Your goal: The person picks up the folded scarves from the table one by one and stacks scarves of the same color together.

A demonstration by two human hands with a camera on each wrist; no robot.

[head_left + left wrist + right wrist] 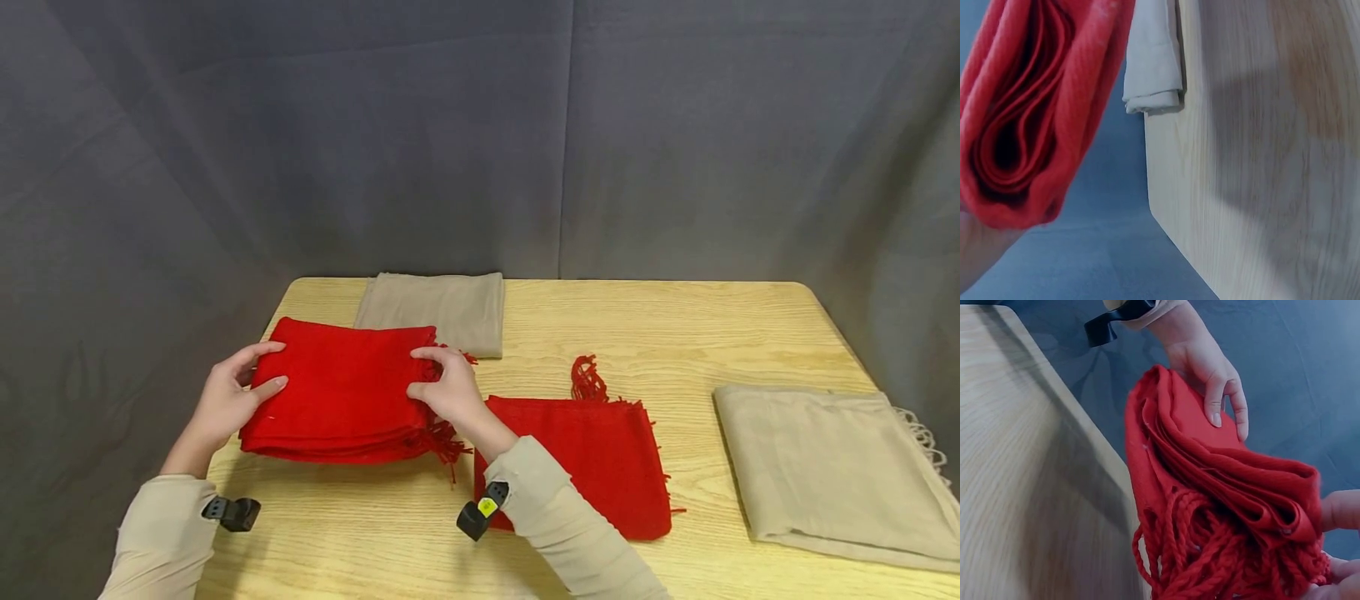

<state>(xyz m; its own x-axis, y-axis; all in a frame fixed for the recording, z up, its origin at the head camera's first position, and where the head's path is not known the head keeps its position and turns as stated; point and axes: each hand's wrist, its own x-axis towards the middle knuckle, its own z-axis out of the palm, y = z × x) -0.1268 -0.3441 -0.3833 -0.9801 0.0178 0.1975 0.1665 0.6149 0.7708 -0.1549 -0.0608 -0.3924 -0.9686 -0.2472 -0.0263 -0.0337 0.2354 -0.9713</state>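
Observation:
A thickly folded red scarf [345, 383] with fringe at its right end is held up over the left part of the table. My left hand [231, 392] grips its left end, thumb and index finger showing on the top face. At the fringed end my right hand [453, 392] holds it the same way; the undersides of both hands are hidden in the head view. Stacked layers and twisted red tassels [1191, 550] show in the right wrist view. The left wrist view shows the rolled folds [1016, 144] from the side.
A second folded red fringed cloth [592, 467] lies on the wooden table [675, 333], partly behind my right forearm. One folded beige cloth [450, 304] is at the back edge; another beige fringed one [832, 475] lies at the right. Grey curtains [480, 150] surround the table.

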